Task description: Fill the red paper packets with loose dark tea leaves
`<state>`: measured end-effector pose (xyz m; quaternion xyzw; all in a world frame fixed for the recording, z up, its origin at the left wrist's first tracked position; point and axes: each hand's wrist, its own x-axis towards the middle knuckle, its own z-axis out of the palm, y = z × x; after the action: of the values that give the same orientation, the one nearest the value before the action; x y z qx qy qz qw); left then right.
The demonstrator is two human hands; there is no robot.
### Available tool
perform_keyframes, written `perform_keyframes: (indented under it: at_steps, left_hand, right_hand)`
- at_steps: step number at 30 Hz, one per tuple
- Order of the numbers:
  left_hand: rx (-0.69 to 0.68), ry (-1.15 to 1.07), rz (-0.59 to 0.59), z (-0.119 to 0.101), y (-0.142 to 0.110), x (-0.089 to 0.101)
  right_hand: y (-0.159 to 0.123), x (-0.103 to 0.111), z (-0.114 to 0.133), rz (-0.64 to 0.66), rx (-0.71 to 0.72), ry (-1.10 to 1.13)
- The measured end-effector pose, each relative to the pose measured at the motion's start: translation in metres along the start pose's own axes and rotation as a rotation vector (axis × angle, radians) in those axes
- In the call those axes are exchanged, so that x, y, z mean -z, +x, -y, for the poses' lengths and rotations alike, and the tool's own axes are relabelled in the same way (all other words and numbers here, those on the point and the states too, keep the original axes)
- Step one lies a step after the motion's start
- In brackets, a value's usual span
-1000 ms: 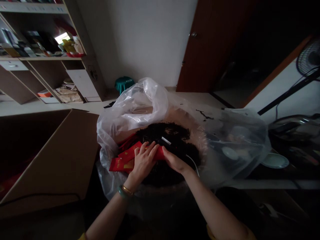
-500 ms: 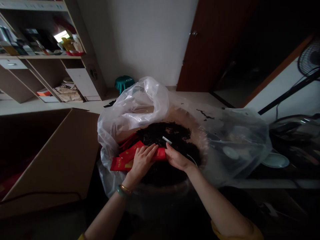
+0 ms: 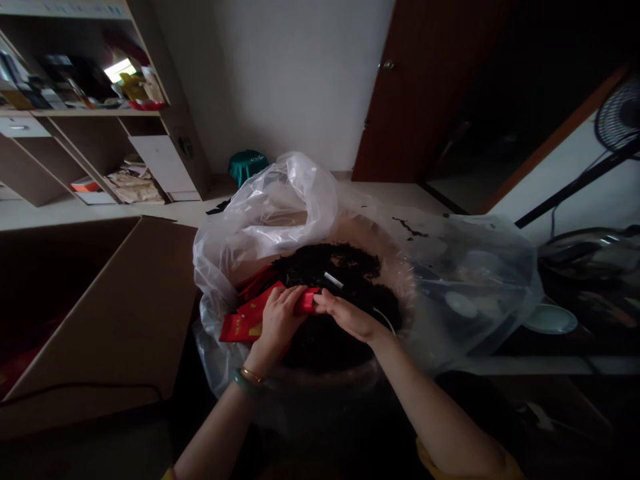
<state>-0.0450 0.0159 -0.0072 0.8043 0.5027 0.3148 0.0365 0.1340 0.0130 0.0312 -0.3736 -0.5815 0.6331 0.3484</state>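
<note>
My left hand (image 3: pixel 281 319) is closed around a red packet (image 3: pixel 307 302) above a round container (image 3: pixel 393 247) lined with clear plastic. At the packet's right end, the fingers of my right hand (image 3: pixel 345 313) press against it. More red packets (image 3: pixel 240 327) with gold print lie to the left, partly under my left hand. Dark, loose, leaf-like material (image 3: pixel 330 260) fills much of the container below both hands. A short white stick-like piece (image 3: pixel 333 280) pokes out of it just beyond my fingers. Its lower end is hidden.
A large open cardboard box (image 3: pixel 150 300) stands at the left. Crumpled clear plastic (image 3: pixel 305 180) rises behind the container, and more plastic (image 3: pixel 480 287) spreads right over dishes. Farther back are a shelf unit (image 3: pixel 165 160), a green stool (image 3: pixel 247 165) and a fan (image 3: pixel 620 117).
My right hand has moved slightly left with the packet's right end, which now reaches less far to the right and looks folded in. My left hand has stayed nearly in place.
</note>
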Motion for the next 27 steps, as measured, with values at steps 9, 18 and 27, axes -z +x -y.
perform_keyframes:
  at_steps: [9, 18, 27]
  left_hand:
    - [0.137, -0.208, -0.158, 0.014, -0.004, 0.003]
    - [0.178, -0.234, -0.246, 0.028, -0.005, 0.002]
    - [0.174, -0.247, -0.281, 0.034, -0.006, -0.002]
  right_hand:
    - [0.002, 0.027, -0.027, -0.258, -0.009, -0.641]
    - [0.031, -0.004, -0.029, -0.320, 0.011, -1.241]
    - [0.127, 0.007, -0.002, 0.188, -0.294, -1.218]
